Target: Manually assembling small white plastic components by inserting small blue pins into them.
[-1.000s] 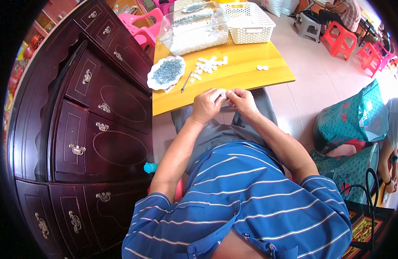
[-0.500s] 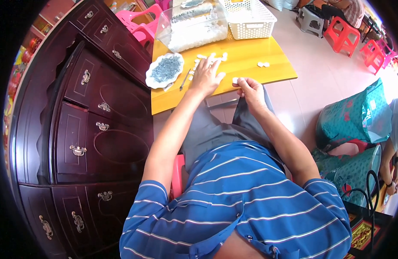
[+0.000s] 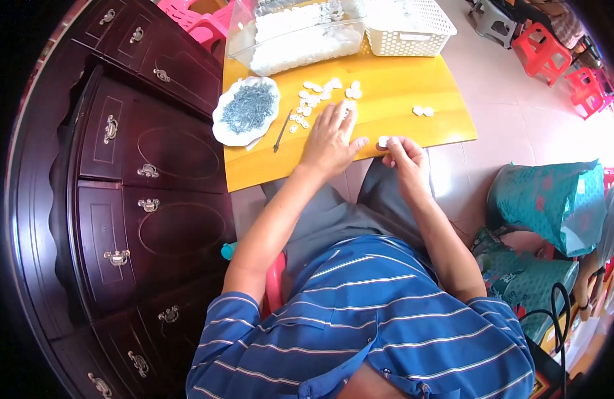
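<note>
My left hand (image 3: 333,139) lies palm down over the yellow table, fingers stretched out, its fingertips by a small white piece under them. Left of those fingers is a loose scatter of small white plastic pieces (image 3: 311,100). At the table's near edge, my right hand (image 3: 409,159) pinches a small round white piece (image 3: 383,141) between thumb and finger. A thin dark rod-like tool (image 3: 282,133) rests left of the scatter. Beside it stands a white scalloped dish (image 3: 222,126) full of small grey slivers, too small to name. Two white pieces (image 3: 423,111) sit apart at right.
A clear bin (image 3: 307,45) of white pieces and a white perforated basket (image 3: 413,45) stand at the table's back. Dark wooden drawers (image 3: 160,159) rise close on the left. Teal bags (image 3: 546,199) and red stools (image 3: 541,53) are at right.
My left hand has drawn back and to the right, uncovering more of the scattered white pieces. My right hand keeps its pinch on the white piece. The whole view has shifted slightly.
</note>
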### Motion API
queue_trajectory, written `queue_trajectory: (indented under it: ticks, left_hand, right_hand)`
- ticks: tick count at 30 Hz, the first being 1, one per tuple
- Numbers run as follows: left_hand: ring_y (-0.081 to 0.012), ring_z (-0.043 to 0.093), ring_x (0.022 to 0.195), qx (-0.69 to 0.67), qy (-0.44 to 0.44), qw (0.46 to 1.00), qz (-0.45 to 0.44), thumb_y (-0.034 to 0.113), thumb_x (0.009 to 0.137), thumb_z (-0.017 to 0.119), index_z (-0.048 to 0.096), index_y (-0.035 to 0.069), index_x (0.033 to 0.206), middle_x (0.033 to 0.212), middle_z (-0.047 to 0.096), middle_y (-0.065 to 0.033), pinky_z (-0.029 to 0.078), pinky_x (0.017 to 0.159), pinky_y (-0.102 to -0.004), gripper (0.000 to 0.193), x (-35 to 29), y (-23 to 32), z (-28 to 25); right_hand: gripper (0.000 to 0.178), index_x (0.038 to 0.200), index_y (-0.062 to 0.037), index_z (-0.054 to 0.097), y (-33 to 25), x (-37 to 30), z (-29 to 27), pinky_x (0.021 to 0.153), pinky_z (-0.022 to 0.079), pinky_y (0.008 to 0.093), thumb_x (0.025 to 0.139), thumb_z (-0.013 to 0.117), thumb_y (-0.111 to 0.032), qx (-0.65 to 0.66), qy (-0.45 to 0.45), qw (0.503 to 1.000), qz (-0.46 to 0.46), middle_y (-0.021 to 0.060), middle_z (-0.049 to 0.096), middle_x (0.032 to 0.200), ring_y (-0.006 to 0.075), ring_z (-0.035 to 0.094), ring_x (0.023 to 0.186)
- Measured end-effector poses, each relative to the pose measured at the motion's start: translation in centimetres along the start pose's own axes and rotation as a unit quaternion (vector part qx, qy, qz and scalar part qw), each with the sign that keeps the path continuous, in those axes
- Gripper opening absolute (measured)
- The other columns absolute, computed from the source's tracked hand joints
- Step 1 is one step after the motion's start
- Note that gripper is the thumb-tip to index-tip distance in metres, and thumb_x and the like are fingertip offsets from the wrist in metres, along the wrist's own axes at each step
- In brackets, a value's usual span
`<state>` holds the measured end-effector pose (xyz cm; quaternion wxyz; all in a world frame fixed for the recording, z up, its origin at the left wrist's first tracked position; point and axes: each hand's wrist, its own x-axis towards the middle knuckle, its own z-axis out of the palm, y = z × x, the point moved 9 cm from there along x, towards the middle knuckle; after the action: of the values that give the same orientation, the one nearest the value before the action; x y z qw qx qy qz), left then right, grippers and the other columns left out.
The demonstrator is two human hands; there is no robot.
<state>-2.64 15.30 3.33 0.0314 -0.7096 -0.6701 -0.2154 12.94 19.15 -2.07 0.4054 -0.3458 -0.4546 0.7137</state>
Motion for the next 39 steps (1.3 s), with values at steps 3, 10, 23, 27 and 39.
queue_trajectory:
  ticks: [3,10,23,27,39]
  left_hand:
    - [-0.0435,0.039,0.139,-0.006,-0.012,1.000,0.001,0.038,0.091,0.068,0.047,-0.008,0.143,0.151,0.042,-0.0246,0.032,0.116,-0.0487,0.072,-0.2,0.2,0.3]
    - [-0.0445,0.041,0.139,-0.061,-0.049,0.997,0.017,0.030,0.088,0.071,0.048,-0.003,0.144,0.149,0.046,-0.0247,0.034,0.117,-0.0491,0.069,0.4,0.4,0.0]
    - [-0.0311,0.060,0.089,-0.086,0.076,0.993,0.019,0.009,0.083,0.066,0.074,0.007,0.097,0.093,0.064,-0.0100,0.050,0.080,-0.0432,0.016,7.8,-5.3,-1.7]
    - [-0.0291,0.061,0.086,-0.098,0.045,0.994,0.029,0.013,0.084,0.066,0.074,0.009,0.088,0.086,0.064,-0.0067,0.051,0.078,-0.0415,0.010,8.9,-5.2,-0.3]
    - [-0.0284,0.062,0.086,-0.053,0.050,0.996,0.050,0.008,0.081,0.071,0.073,0.008,0.084,0.088,0.065,-0.0062,0.052,0.076,-0.0411,0.003,9.8,-4.9,-0.3]
  right_hand:
    - [0.021,0.103,-0.0023,0.071,-0.5,0.1,-0.2,0.069,0.046,0.0212,0.101,0.064,-0.022,-0.025,-0.001,1.000,-0.006,-0.0006,0.070,0.089,0.0058,0.057,0.073]
    - [0.018,0.104,-0.0012,0.071,-2.0,0.3,-0.8,0.071,0.046,0.0216,0.102,0.062,-0.017,-0.036,0.028,0.999,-0.021,0.0007,0.069,0.092,0.0070,0.058,0.076]
    - [0.019,0.092,0.0020,0.071,-9.4,4.1,-4.1,0.068,0.050,0.0293,0.095,0.064,-0.015,-0.473,0.050,0.876,-0.080,0.0100,0.069,0.075,0.0142,0.063,0.070]
    - [0.018,0.093,0.0011,0.071,-9.9,4.7,-4.9,0.068,0.051,0.0295,0.095,0.065,-0.015,-0.509,0.066,0.855,-0.067,0.0113,0.069,0.075,0.0156,0.064,0.070]
    - [0.017,0.096,0.0004,0.071,-10.2,5.2,-5.9,0.066,0.050,0.0301,0.095,0.066,-0.016,-0.547,0.088,0.828,-0.087,0.0121,0.067,0.075,0.0164,0.061,0.066]
